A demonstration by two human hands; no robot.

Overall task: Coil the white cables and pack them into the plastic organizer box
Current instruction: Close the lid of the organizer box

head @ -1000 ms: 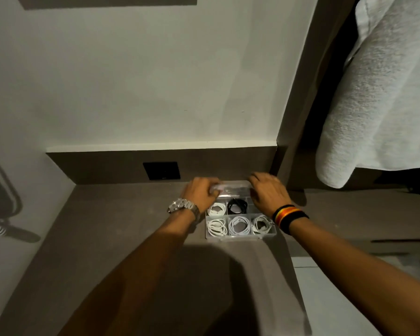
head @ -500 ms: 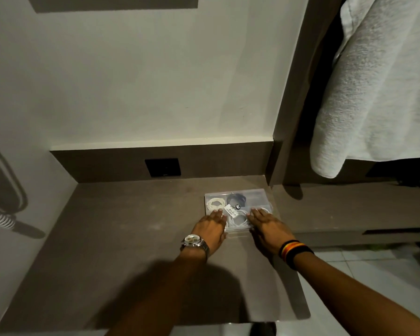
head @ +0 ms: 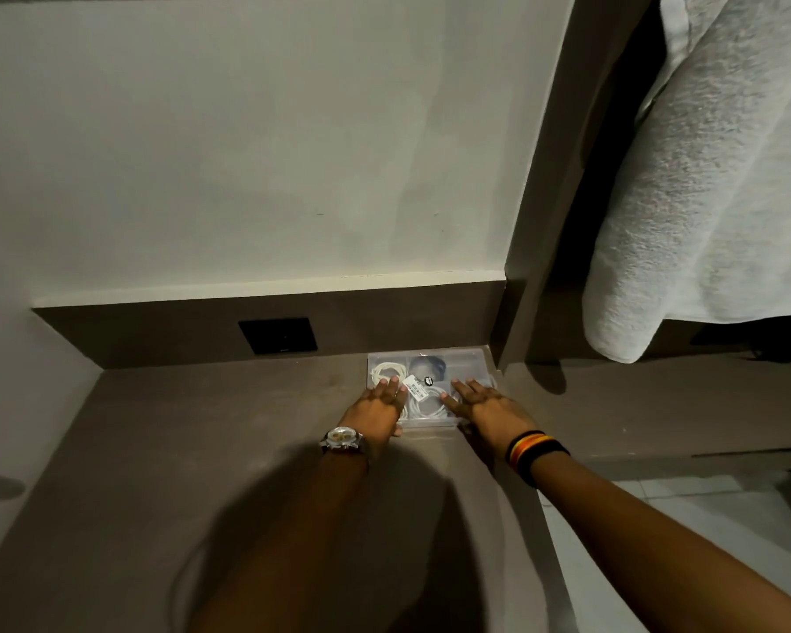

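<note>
The clear plastic organizer box [head: 466, 360] lies on the brown desk [head: 202, 440] at its back right corner, lid down. Through the lid I see coiled white cables [head: 388, 371] and one black coil [head: 428, 367]. A white label [head: 414, 387] sits on the lid. My left hand [head: 377, 411], with a wristwatch, lies flat on the front left of the lid, fingers spread. My right hand [head: 485, 406], with striped wristbands, lies flat on the front right of the lid. Neither hand grips anything.
A black wall socket [head: 278, 335] sits in the brown backsplash left of the box. A brown upright panel [head: 535, 221] borders the desk on the right. A white towel [head: 713, 175] hangs at the far right, above a lower shelf. Pale floor tiles [head: 658, 518] show below.
The lid, held up at the back by both hands a second ago, now lies shut. Both hands came forward onto the front of the lid, and the box now sits against the back wall.
</note>
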